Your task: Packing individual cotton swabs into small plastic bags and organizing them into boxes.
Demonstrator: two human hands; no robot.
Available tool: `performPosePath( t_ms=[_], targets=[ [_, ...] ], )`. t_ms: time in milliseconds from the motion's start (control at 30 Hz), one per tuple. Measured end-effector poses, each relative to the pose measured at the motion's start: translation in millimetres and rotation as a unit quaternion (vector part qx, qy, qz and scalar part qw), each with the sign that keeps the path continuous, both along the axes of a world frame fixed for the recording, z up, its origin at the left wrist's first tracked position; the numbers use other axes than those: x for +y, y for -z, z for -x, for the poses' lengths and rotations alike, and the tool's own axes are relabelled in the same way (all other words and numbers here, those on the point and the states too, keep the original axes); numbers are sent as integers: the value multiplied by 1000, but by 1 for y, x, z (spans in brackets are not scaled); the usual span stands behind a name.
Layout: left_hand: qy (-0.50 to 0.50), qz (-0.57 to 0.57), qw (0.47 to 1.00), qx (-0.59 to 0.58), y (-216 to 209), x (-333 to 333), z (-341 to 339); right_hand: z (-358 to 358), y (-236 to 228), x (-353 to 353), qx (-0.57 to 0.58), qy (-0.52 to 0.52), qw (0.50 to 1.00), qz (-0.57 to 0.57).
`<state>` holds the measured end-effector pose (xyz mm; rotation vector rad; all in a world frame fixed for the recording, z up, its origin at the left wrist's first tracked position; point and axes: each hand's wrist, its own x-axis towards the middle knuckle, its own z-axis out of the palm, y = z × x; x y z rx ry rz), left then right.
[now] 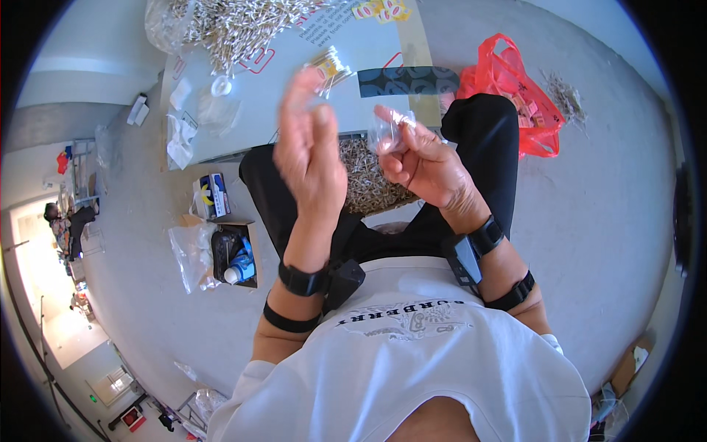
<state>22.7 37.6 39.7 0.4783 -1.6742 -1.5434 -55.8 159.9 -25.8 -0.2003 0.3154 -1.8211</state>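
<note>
A small clear plastic bag point(382, 135) is pinched in the fingers of my right hand point(434, 166), above my lap. My left hand point(313, 158) is raised beside it, apart from the bag. Its fingers are stretched up and smeared by motion, the thumb stands off, and no object shows in it. Just past its fingertips, a bundle of cotton swabs point(335, 66) with a yellow label lies on the table. A box of loose cotton swabs point(364, 173) sits between my knees, partly hidden by my hands.
The table point(272, 103) carries a big heap of cotton swabs point(228, 29), yellow labels point(383, 10), a dark patterned strip point(409, 82) and a white roll point(221, 86). A red plastic bag point(508, 74) with small packs stands right. An open carton point(250, 254) stands left on the floor.
</note>
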Motion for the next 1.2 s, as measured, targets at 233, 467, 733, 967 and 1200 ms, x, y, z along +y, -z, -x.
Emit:
performPosePath(
  t_ms=[233, 467, 733, 967, 1200],
  targets=[
    [178, 360, 675, -619, 2, -65, -14, 3, -13, 1, 57, 57, 993, -91],
    [10, 460, 886, 58, -2, -21, -20, -1, -29, -6, 26, 77, 993, -90],
    [112, 134, 977, -126, 4, -43, -11, 15, -6, 3, -83, 39, 996, 20],
    [238, -179, 940, -168, 7, -18, 8, 16, -6, -6, -126, -22, 988, 85],
    [347, -318, 874, -123, 25, -27, 1, 18, -19, 2, -42, -33, 998, -30]
  ],
)
